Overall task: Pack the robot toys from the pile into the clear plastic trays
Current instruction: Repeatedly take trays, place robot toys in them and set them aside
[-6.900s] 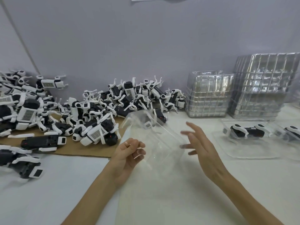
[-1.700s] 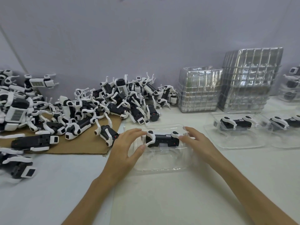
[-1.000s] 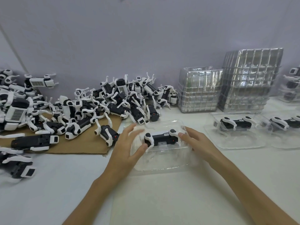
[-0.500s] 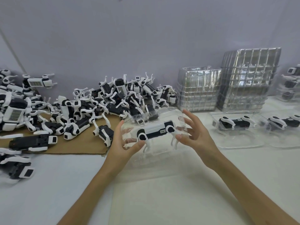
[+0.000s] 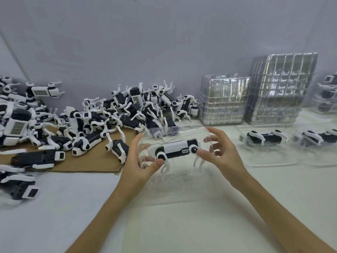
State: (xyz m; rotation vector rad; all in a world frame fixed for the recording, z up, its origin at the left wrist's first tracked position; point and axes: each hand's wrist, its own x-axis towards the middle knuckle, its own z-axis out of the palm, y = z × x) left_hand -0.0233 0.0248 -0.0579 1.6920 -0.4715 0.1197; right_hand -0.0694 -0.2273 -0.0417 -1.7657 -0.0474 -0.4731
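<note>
At centre, lifted: gripping tipped tray (image 5: 182, 131) by both ends with left hand (image 5: 140, 161) and right hand (image 5: 220, 154), toy (image 5: 176, 149) seated inside. At right: counting two packed trays (image 5: 269, 157) done, maybe more far right. At far left: leaving big pile (image 5: 118, 114) unpacked; early days, by looks.

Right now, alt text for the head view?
Left hand and right hand hold a clear tray with one robot toy inside, above a white table. A toy pile lies left; stacked empty trays and packed trays sit right.
</note>
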